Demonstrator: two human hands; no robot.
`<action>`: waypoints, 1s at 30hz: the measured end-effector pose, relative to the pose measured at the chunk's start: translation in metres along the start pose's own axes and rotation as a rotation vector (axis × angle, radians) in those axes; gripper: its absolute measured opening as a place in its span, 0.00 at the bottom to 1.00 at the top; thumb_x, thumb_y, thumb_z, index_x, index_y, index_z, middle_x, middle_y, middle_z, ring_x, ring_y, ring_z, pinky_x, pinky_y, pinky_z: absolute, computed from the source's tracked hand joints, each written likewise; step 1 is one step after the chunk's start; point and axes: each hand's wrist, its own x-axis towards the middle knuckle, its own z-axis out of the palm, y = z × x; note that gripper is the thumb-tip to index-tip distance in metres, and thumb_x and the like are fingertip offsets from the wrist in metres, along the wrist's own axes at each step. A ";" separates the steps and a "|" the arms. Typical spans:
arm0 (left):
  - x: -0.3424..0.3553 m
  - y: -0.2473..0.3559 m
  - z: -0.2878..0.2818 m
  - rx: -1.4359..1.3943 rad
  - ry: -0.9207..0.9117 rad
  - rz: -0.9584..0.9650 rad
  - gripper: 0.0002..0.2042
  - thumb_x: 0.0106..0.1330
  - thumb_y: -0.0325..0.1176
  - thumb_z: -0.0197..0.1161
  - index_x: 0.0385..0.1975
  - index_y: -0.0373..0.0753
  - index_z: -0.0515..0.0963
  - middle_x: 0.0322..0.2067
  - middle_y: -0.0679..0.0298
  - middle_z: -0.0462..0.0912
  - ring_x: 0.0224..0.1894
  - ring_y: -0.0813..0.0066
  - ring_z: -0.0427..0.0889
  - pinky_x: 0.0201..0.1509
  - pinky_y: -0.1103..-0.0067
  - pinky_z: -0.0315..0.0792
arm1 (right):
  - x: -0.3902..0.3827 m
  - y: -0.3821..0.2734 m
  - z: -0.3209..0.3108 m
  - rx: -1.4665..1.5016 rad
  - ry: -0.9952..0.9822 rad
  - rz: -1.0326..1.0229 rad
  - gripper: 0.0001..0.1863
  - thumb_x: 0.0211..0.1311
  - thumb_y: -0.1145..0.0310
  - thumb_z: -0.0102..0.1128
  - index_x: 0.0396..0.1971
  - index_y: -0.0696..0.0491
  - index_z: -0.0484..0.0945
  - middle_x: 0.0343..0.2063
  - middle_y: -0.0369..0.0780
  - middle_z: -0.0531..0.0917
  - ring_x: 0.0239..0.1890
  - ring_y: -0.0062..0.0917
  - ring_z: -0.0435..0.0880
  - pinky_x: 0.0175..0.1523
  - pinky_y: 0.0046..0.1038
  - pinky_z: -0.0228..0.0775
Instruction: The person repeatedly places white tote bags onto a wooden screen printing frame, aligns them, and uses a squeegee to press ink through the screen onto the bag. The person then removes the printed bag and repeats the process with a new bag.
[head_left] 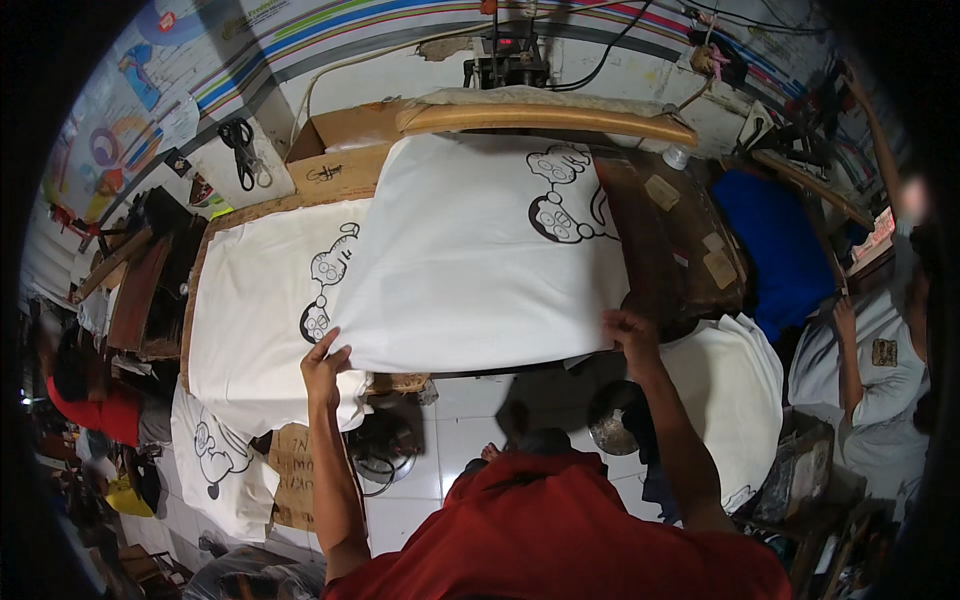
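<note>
A white cloth (480, 250) with black cartoon line drawings along its right side is spread over a dark board in front of me. My left hand (325, 372) pinches its near left corner between thumb and fingers. At the near right corner, my right hand (632, 338) is closed with its fingertips at the cloth's edge. The near edge runs fairly straight between both hands. Beside it on the left, a second white printed cloth (255, 300) lies on another board, partly beneath the first.
White fabric (725, 400) hangs low on the right, near blue cloth (775, 250). Another printed cloth (215, 465) hangs at lower left. A padded beam (550, 118) runs behind the boards. One person in a grey shirt (880, 350) stands right; another in red (95, 400) is left.
</note>
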 end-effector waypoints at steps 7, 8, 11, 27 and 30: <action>-0.023 -0.006 -0.016 0.003 0.081 -0.056 0.23 0.50 0.18 0.63 0.51 0.31 0.75 0.20 0.69 0.74 0.20 0.82 0.70 0.28 0.85 0.70 | -0.019 0.014 -0.001 -0.077 -0.126 0.012 0.11 0.52 0.78 0.62 0.37 0.57 0.82 0.23 0.31 0.79 0.26 0.11 0.73 0.32 0.16 0.63; -0.027 -0.007 -0.018 0.003 0.094 -0.059 0.23 0.50 0.18 0.63 0.51 0.31 0.75 0.20 0.68 0.75 0.20 0.82 0.70 0.28 0.86 0.70 | -0.019 0.017 0.000 -0.078 -0.146 0.001 0.11 0.52 0.78 0.62 0.37 0.57 0.82 0.24 0.31 0.79 0.26 0.11 0.73 0.33 0.16 0.64; -0.035 -0.013 -0.024 -0.072 0.108 -0.111 0.24 0.51 0.17 0.63 0.52 0.30 0.74 0.19 0.68 0.75 0.19 0.82 0.69 0.25 0.86 0.66 | -0.019 0.024 0.002 -0.057 -0.184 0.013 0.11 0.52 0.78 0.61 0.38 0.58 0.82 0.30 0.35 0.82 0.32 0.14 0.77 0.40 0.18 0.69; -0.015 -0.038 -0.037 0.059 0.171 -0.064 0.29 0.54 0.19 0.62 0.60 0.29 0.64 0.48 0.53 0.76 0.47 0.68 0.76 0.50 0.78 0.71 | 0.003 -0.042 0.014 -1.040 -0.866 -0.029 0.20 0.56 0.70 0.63 0.50 0.57 0.76 0.45 0.43 0.81 0.49 0.27 0.78 0.53 0.30 0.71; -0.008 -0.031 -0.022 0.110 0.199 -0.046 0.29 0.57 0.21 0.61 0.61 0.29 0.62 0.58 0.50 0.68 0.57 0.62 0.70 0.58 0.75 0.67 | 0.027 -0.180 0.003 -0.690 -1.111 0.031 0.25 0.59 0.63 0.63 0.55 0.55 0.72 0.44 0.42 0.81 0.42 0.27 0.82 0.51 0.28 0.73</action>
